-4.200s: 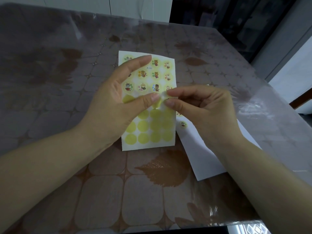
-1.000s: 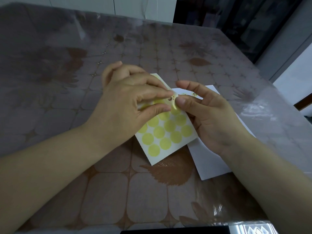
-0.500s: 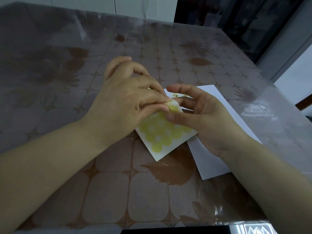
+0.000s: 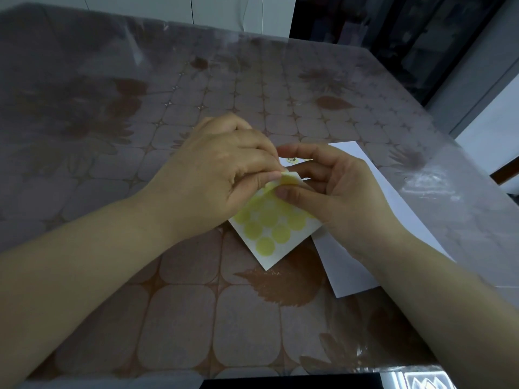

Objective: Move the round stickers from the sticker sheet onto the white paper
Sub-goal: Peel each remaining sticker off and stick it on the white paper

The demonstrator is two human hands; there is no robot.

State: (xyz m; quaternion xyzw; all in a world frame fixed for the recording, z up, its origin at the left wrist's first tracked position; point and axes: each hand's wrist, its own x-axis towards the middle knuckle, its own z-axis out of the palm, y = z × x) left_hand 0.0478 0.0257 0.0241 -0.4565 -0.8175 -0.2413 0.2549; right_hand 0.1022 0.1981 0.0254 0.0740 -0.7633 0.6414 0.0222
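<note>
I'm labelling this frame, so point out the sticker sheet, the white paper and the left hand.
sticker sheet (image 4: pixel 280 233), head view, a yellow circle near its lower corner.
white paper (image 4: pixel 345 273), head view, bare near part.
left hand (image 4: pixel 222 175), head view, its back.

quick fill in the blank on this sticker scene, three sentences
1. The left hand and right hand both pinch the white sticker sheet of round ___ patches.
2. The plain white paper lies partly under the ___ hand.
3. The sheet's near corner points at a brown ___ printed on the tablecloth.
Missing: yellow; right; leaf
</note>
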